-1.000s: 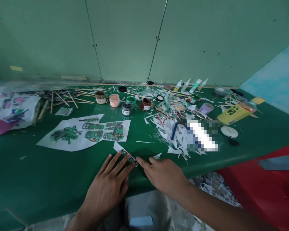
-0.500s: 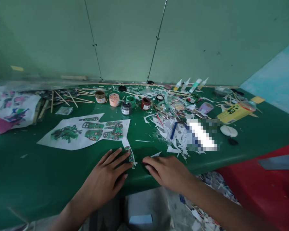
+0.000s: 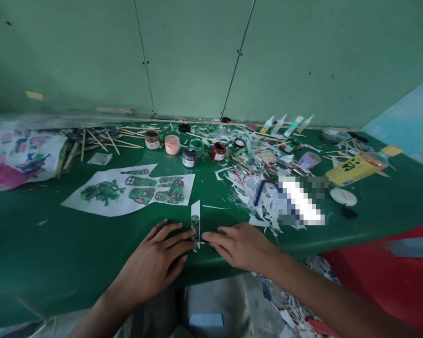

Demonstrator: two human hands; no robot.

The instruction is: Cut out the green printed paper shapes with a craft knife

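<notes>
My left hand [image 3: 162, 257] lies with its fingers stretched out and spread, their tips pressing the lower part of a narrow printed paper strip [image 3: 195, 210] against the table. The strip stands nearly upright in view, with a green and brown printed piece on it. Just to its right, my right hand [image 3: 238, 245] is closed in a pinch, fingertips near the strip's right edge. What that hand pinches is hidden. Beyond my left hand lies the larger paper sheet [image 3: 105, 210] with green printed shapes and a cut-out right side.
Paint jars [image 3: 189, 158] stand beyond the sheet. A heap of paper scraps [image 3: 246, 190] spreads to the right, near a yellow container [image 3: 354, 170] lying on its side. Glue bottles [image 3: 294, 126] are at the back. A pink object [image 3: 5, 174] and wooden sticks [image 3: 109, 141] are leftward.
The paper strip has turned from slanted to nearly straight. My right hand has moved left to the strip's edge, and a small white scrap beside it no longer shows. The view has shifted slightly.
</notes>
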